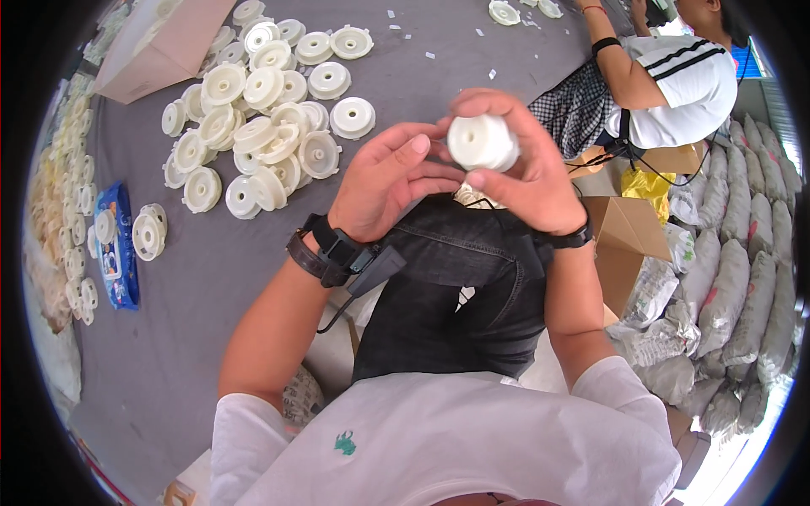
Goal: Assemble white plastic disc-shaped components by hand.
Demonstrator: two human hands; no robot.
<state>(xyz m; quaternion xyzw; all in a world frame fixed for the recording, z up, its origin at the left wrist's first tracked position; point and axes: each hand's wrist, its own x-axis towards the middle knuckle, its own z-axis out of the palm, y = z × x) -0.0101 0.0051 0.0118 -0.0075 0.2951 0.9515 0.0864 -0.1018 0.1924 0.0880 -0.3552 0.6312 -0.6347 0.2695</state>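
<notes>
A big pile of white plastic wheels (261, 110) lies on the grey tabletop (211, 270), just left of the hands. A cardboard box (164, 46) sits at the far left corner, and a blue packet (118, 244) lies near the left edge. Another person (666, 84) sits on the right, beside rows of grey sacks (742, 278). Nothing blocks the hands. The right hand (527, 169) is raised, its fingers (498, 177) pinching a white round part (481, 142). The left hand (384, 181) is beside it, fingers (413, 145) spread and touching the part.
</notes>
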